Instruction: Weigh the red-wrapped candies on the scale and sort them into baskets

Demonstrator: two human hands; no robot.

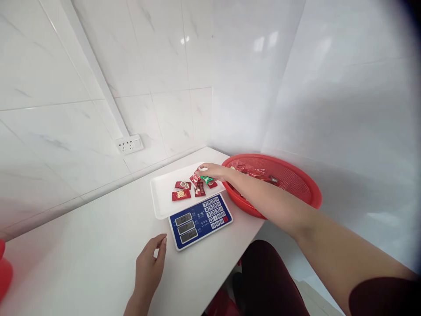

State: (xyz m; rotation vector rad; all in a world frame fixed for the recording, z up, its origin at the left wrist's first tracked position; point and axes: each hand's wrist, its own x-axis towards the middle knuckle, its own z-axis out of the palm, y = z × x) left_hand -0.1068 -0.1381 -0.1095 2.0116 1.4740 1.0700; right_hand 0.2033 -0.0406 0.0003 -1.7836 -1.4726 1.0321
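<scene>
My right hand reaches over the white weighing tray, its fingers closed on a red-and-white wrapped candy. A green wrapped candy lies just under that hand. Several more red wrapped candies are spread on the tray around it. In front of the tray, the digital scale shows a blue panel with number keys and three small displays, whose digits are hard to read. Left of the scale, my left hand hovers at the table, thumb and forefinger pinched together with nothing visible between them.
A large red plastic basket with more wrapped candies stands at the table's right edge, under my right forearm. White tiled walls meet behind the white table. A power socket is on the wall. Something red shows at far left.
</scene>
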